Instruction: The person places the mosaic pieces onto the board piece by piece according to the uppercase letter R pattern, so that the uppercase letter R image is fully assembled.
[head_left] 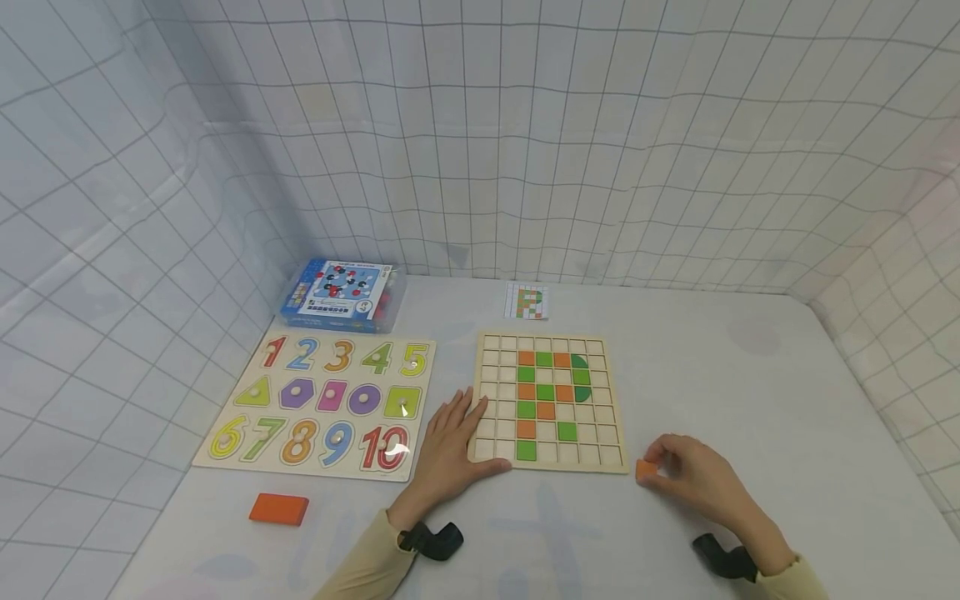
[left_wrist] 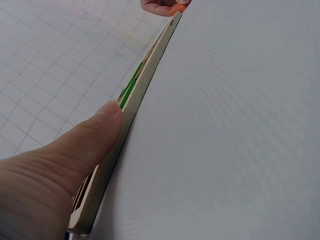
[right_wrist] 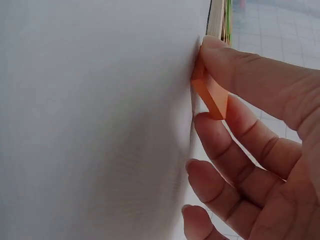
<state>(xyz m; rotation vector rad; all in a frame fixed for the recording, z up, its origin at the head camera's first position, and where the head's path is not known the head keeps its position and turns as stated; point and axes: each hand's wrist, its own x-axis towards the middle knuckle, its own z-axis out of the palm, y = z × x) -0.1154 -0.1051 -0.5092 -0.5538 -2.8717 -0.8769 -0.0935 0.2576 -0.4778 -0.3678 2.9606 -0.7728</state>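
A wooden grid board [head_left: 495,454] lies flat in the head view, with green and orange tiles in some of its cells. My left hand [head_left: 450,454] rests at the board's left side with the fingers spread, its thumb along the near edge. In the left wrist view that thumb [left_wrist: 85,140] lies against the board's rim [left_wrist: 145,82]. Off the board's near right corner, my right hand [head_left: 697,479] pinches an orange square tile [head_left: 646,471] between thumb and fingers. The right wrist view shows this tile [right_wrist: 212,95] held tilted, close to the table surface.
Behind the board lies a small pattern card [head_left: 527,301]. To the left are a number-and-shape peg puzzle [head_left: 315,408] and a blue molecule-set box [head_left: 341,292]. An orange rectangular block [head_left: 279,509] lies in front of the puzzle. Grid-patterned cloth walls [head_left: 480,142] surround the table.
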